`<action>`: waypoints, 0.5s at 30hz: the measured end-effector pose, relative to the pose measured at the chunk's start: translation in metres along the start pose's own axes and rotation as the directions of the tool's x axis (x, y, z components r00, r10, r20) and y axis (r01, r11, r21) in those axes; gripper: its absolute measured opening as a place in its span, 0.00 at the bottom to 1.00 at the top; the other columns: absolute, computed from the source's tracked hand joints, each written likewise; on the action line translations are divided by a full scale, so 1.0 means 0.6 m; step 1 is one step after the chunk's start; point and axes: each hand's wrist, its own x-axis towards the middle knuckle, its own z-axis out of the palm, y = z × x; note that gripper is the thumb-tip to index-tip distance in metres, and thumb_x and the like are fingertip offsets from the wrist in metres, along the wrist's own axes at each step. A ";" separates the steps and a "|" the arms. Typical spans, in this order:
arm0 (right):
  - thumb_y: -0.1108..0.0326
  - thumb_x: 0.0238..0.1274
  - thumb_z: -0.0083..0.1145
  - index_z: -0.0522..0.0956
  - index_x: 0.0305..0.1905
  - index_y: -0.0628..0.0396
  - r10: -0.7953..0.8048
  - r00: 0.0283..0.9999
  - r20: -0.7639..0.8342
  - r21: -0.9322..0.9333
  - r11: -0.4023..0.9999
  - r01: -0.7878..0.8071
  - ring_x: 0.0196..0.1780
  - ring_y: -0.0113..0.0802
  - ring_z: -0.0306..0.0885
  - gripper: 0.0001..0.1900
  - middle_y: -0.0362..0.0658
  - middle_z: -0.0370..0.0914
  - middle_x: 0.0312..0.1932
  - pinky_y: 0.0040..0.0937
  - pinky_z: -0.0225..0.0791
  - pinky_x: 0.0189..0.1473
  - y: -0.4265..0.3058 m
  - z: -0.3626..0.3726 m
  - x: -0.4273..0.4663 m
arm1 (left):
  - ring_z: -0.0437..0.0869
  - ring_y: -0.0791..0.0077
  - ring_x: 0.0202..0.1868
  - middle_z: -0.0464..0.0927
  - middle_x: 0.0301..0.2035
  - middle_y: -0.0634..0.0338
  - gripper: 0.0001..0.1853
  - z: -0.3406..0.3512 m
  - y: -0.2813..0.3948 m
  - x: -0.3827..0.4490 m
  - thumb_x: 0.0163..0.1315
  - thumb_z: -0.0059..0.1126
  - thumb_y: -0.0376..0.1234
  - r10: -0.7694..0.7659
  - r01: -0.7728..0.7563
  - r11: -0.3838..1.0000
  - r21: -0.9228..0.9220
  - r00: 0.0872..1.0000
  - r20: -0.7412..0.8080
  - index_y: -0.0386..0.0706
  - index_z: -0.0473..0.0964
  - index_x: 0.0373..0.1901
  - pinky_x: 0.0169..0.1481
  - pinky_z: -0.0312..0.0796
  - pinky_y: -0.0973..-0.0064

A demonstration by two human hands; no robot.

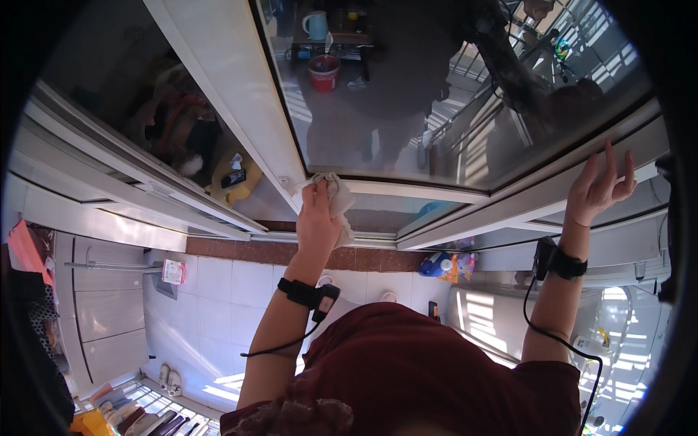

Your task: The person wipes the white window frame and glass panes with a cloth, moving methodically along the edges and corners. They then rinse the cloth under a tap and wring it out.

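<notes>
A pale, crumpled cloth (337, 204) is bunched in my left hand (318, 220), at the lower left corner of a white-framed glass door panel (376, 125). The cloth lies against the light frame (256, 109) and covers part of that corner. Over on the right, my right hand (599, 188) holds nothing and has its fingers spread. It is in front of the right-hand frame (523, 199); whether the fingertips touch it I cannot tell. Both wrists wear black straps with small devices and cables.
A brown stone sill (262, 257) runs below the door, with white floor tiles (215, 294) in front. A blue bottle (435, 264) and colourful packets (462, 267) stand right of it. Grey drawers (109, 297) are at left, white shoes (170, 380) lower left. Through the glass, a red bucket (324, 73) shows.
</notes>
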 end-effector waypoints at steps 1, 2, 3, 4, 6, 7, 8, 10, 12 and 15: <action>0.61 0.66 0.58 0.82 0.51 0.47 -0.010 1.000 -0.002 0.014 1.000 0.010 0.63 0.30 0.59 0.12 0.42 0.65 0.62 0.35 0.44 0.65 0.001 -0.002 -0.001 | 0.79 0.51 0.49 0.65 0.53 0.52 0.31 -0.004 -0.006 0.000 0.50 0.58 0.24 -0.133 0.135 0.990 0.042 0.990 -0.042 0.39 0.66 0.60 0.45 0.79 0.63; 0.61 0.66 0.57 0.82 0.51 0.47 -0.015 1.000 -0.002 0.022 1.000 0.015 0.64 0.30 0.59 0.12 0.43 0.66 0.62 0.36 0.43 0.67 0.002 -0.002 -0.003 | 0.79 0.50 0.49 0.65 0.53 0.52 0.32 -0.006 -0.011 0.001 0.50 0.58 0.25 -0.105 0.109 0.992 0.063 0.992 -0.072 0.39 0.65 0.61 0.46 0.78 0.62; 0.61 0.66 0.57 0.82 0.51 0.47 -0.019 1.000 -0.009 0.056 0.998 0.020 0.66 0.30 0.58 0.12 0.43 0.66 0.62 0.37 0.42 0.68 0.003 -0.004 -0.006 | 0.79 0.50 0.49 0.65 0.53 0.52 0.33 -0.005 -0.011 0.002 0.50 0.58 0.25 -0.121 0.130 0.989 0.072 0.985 -0.125 0.38 0.64 0.62 0.48 0.78 0.62; 0.61 0.65 0.57 0.82 0.50 0.47 -0.017 1.000 -0.018 0.115 0.993 0.019 0.69 0.32 0.55 0.12 0.43 0.67 0.61 0.37 0.37 0.71 0.005 -0.004 -0.008 | 0.79 0.49 0.49 0.65 0.53 0.52 0.33 0.002 -0.006 0.002 0.50 0.58 0.25 -0.117 0.124 0.991 0.042 0.983 -0.143 0.38 0.64 0.62 0.48 0.77 0.61; 0.61 0.65 0.57 0.82 0.50 0.47 0.011 0.999 -0.035 0.157 0.988 -0.005 0.69 0.32 0.56 0.12 0.43 0.67 0.61 0.37 0.36 0.72 0.009 -0.006 -0.014 | 0.78 0.48 0.49 0.65 0.54 0.51 0.33 0.031 0.024 0.000 0.50 0.57 0.26 -0.146 0.144 0.989 -0.027 0.969 -0.201 0.38 0.63 0.62 0.50 0.76 0.60; 0.61 0.64 0.58 0.82 0.50 0.47 0.022 0.999 -0.039 0.176 0.984 -0.015 0.68 0.32 0.56 0.12 0.43 0.67 0.61 0.37 0.36 0.72 0.011 -0.006 -0.016 | 0.78 0.48 0.49 0.65 0.54 0.51 0.33 0.048 0.045 -0.004 0.50 0.57 0.26 -0.153 0.145 0.988 -0.056 0.971 -0.185 0.38 0.63 0.62 0.51 0.76 0.59; 0.61 0.64 0.58 0.82 0.50 0.48 0.034 0.999 -0.041 0.210 0.977 -0.025 0.68 0.33 0.56 0.12 0.43 0.65 0.62 0.37 0.34 0.72 0.013 -0.007 -0.018 | 0.78 0.48 0.49 0.65 0.54 0.51 0.33 0.069 0.070 -0.008 0.50 0.57 0.26 -0.134 0.120 0.989 -0.086 0.976 -0.171 0.38 0.63 0.63 0.51 0.76 0.59; 0.62 0.64 0.57 0.82 0.50 0.48 0.016 0.999 -0.033 0.218 0.976 -0.008 0.67 0.33 0.58 0.12 0.43 0.63 0.63 0.37 0.34 0.72 0.016 -0.011 -0.019 | 0.78 0.48 0.49 0.66 0.54 0.51 0.33 0.108 0.120 -0.019 0.50 0.57 0.27 -0.124 0.116 0.989 -0.090 0.987 -0.097 0.38 0.63 0.63 0.51 0.75 0.59; 0.63 0.64 0.57 0.82 0.51 0.49 0.011 1.000 -0.018 0.244 0.970 -0.006 0.66 0.35 0.61 0.13 0.43 0.60 0.64 0.37 0.34 0.72 0.018 -0.015 -0.018 | 0.78 0.48 0.50 0.66 0.54 0.50 0.33 0.126 0.145 -0.028 0.51 0.57 0.26 -0.124 0.124 0.992 -0.028 0.992 -0.018 0.39 0.63 0.63 0.51 0.76 0.59; 0.63 0.63 0.57 0.82 0.50 0.48 0.012 1.000 -0.010 0.270 0.963 -0.009 0.66 0.37 0.62 0.13 0.43 0.61 0.63 0.39 0.35 0.72 0.017 -0.019 -0.016 | 0.78 0.48 0.50 0.66 0.54 0.50 0.32 0.098 0.122 -0.024 0.51 0.56 0.25 -0.129 0.133 0.988 0.085 0.990 -0.050 0.40 0.63 0.63 0.50 0.76 0.60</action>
